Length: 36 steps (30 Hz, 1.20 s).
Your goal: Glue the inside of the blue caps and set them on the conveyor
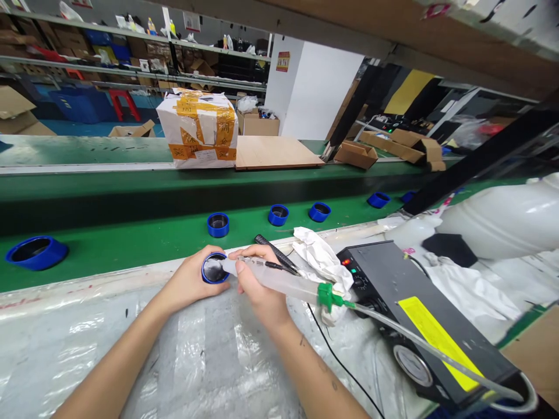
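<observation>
Fingers of my right hand (262, 291) are closed around a translucent dispensing syringe (301, 286), its tip at the right side of a dark-lined blue cup (213, 272); those of my left hand (194, 280) curl around that cup's left side, holding it near the edge of the plastic-covered bench (196, 361), beside the green conveyor belt (152, 233). I judge the step in hand to be dispensing into the cup; the next move seems to call for a steady tip inside the rim. Both forearms reach forward and converge, my right wrist angled inward.
</observation>
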{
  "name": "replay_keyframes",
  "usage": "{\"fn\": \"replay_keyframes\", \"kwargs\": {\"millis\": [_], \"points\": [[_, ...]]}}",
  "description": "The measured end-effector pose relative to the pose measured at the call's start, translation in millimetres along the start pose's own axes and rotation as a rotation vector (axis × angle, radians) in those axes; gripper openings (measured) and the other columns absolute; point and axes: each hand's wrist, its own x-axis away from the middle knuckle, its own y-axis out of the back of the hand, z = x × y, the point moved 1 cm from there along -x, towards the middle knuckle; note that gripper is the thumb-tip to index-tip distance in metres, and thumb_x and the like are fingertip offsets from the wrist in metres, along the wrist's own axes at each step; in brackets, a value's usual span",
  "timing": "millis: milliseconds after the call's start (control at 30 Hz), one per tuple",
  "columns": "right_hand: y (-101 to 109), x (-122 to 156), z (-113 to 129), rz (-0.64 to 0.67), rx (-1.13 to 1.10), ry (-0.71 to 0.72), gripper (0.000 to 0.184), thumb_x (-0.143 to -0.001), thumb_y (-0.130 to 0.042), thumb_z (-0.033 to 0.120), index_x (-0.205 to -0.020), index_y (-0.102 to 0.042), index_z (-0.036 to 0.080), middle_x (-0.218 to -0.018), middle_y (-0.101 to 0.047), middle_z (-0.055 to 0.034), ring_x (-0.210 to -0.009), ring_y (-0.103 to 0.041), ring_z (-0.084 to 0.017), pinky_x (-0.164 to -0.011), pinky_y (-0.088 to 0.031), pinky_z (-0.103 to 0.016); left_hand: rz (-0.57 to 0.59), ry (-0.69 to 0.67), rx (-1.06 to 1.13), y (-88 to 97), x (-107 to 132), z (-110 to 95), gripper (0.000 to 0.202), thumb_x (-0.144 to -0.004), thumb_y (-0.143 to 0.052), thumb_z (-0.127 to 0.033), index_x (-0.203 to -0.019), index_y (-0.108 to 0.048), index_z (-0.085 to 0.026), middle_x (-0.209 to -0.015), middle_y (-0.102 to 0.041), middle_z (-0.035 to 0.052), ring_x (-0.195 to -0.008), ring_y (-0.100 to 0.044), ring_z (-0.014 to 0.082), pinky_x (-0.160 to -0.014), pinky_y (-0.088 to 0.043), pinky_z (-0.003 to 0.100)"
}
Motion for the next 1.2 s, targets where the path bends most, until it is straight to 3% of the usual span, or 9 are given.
{"fn": "replay_keyframes", "kwargs": {"millis": [167,400,800,1000,1100,1200], "points": [[-6.1,4.1,-8.7,0.049,-0.058,-0.027,0.012,-0.086,-0.069,0.025,-0.096,-0.064,0.025,-0.102,-0.077,-0.0033,-0.100,-0.073,-0.023,-0.076,-0.059,-0.034,0.023,0.007,0.019,0.8,-0.9,-3.6,0.049,-0.071,-0.079,-0.035,-0.114,-0.059,-0.023,-0.110,-0.072,0.0014,-0.092,-0.069,0.0223,-0.080,-0.053,0.032],[-8.5,5.4,-9.8,0.084,-0.061,-0.050,0.012,-0.084,-0.071,0.023,-0.094,-0.065,0.025,-0.104,-0.077,-0.0030,-0.092,-0.073,-0.021,-0.079,-0.059,-0.035,0.037,0.002,0.022,1.5,-1.5,-8.9,0.045,-0.070,-0.078,-0.033,-0.111,-0.061,-0.022,-0.104,-0.073,0.0010,-0.089,-0.069,0.0226,-0.077,-0.053,0.031],[-5.9,1.9,-6.4,0.036,-0.029,-0.047,0.011,-0.084,-0.070,0.024,-0.094,-0.066,0.024,-0.100,-0.077,-0.0036,-0.097,-0.074,-0.023,-0.086,-0.059,-0.038,0.013,-0.014,0.008,0.5,-0.8,-8.6,0.048,-0.071,-0.078,-0.037,-0.114,-0.061,-0.023,-0.111,-0.075,0.0030,-0.093,-0.072,0.0244,-0.081,-0.055,0.034],[-2.5,0.4,-5.8,0.000,0.028,-0.047,0.009,-0.086,-0.069,0.027,-0.094,-0.066,0.023,-0.100,-0.077,-0.0031,-0.090,-0.073,-0.021,-0.076,-0.059,-0.034,0.010,-0.009,-0.004,-0.9,0.3,-3.1,0.048,-0.072,-0.078,-0.034,-0.115,-0.058,-0.024,-0.109,-0.074,0.0033,-0.091,-0.072,0.0244,-0.078,-0.056,0.035],[0.3,-2.1,-4.2,-0.023,0.074,-0.057,0.011,-0.087,-0.070,0.030,-0.093,-0.064,0.022,-0.097,-0.077,-0.0030,-0.069,-0.069,-0.016,-0.064,-0.056,-0.030,-0.028,0.007,-0.011,-1.8,-0.6,0.9,0.051,-0.073,-0.078,-0.034,-0.116,-0.054,-0.024,-0.112,-0.073,0.0041,-0.093,-0.072,0.0246,-0.079,-0.056,0.036],[3.4,-4.5,-2.2,-0.051,0.056,-0.095,0.015,-0.087,-0.070,0.033,-0.093,-0.062,0.022,-0.095,-0.077,-0.0034,-0.051,-0.058,-0.010,-0.052,-0.051,-0.027,-0.146,-0.030,-0.039,6.2,-3.8,4.5,0.051,-0.075,-0.078,-0.039,-0.118,-0.054,-0.023,-0.121,-0.068,0.0073,-0.108,-0.069,0.0272,-0.092,-0.056,0.040]]}}
